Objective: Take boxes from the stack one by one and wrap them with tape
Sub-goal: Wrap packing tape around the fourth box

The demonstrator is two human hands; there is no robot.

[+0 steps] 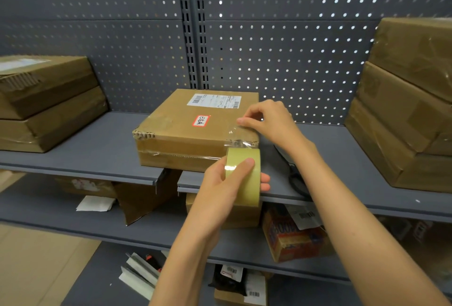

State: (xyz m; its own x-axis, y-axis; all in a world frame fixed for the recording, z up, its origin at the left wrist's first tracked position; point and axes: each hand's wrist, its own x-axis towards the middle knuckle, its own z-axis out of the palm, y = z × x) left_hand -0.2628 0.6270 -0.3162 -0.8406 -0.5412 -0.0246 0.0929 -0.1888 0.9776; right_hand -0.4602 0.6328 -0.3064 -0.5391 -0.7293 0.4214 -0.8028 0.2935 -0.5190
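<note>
A flat brown cardboard box [186, 129] with a white shipping label and a red-edged sticker lies on the grey shelf [102, 144], its front overhanging the shelf's edge. My left hand [227, 183] grips a roll of clear tape [244, 176] just below the box's front right corner. A strip of tape [237, 138] runs from the roll up over that corner. My right hand [266, 119] presses the strip's end onto the box's top near the right edge, fingers curled over it.
Two boxes [46, 102] are stacked at the shelf's left, and a taller stack of taped boxes [408, 110] stands at the right. Black scissors [297, 178] lie on the shelf under my right forearm. Lower shelves hold cartons, papers and a red-blue box [293, 237]. A pegboard wall stands behind.
</note>
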